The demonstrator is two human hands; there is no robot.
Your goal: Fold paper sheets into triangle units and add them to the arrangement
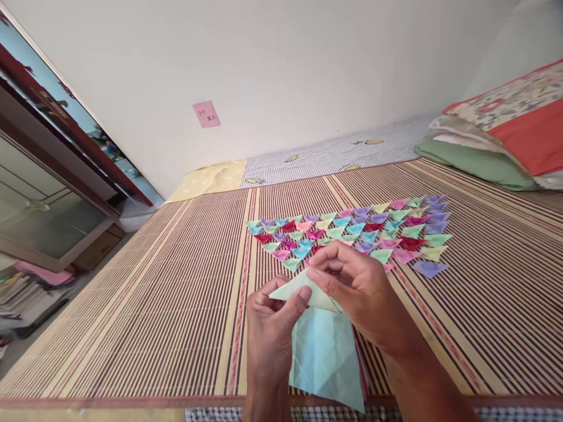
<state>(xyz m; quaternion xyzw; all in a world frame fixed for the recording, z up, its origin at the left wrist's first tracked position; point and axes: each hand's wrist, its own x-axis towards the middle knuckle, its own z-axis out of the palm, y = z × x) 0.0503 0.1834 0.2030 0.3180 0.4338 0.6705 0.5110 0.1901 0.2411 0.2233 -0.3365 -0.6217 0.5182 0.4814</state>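
Observation:
My left hand point(275, 319) and my right hand point(349, 281) both pinch a pale green piece of folded paper point(295, 286), held above the mat. The left thumb presses on its face, while the right thumb and fingertips grip its upper edge. Below it lies a light blue creased sheet point(323, 354) on top of other sheets, a pink edge showing at its right. Just beyond my hands, several rows of small folded paper pieces point(338, 223) in many colours stand on the mat; my right hand hides part of the front row.
A striped bamboo mat point(176, 293) covers the bed. Checked cloth point(303, 161) runs along the wall. Folded bedding point(523, 135) is piled at the back right. A pink note point(206, 114) is stuck on the wall. Past the left edge are a glass-fronted cabinet point(48, 199) and stacked papers point(33, 299).

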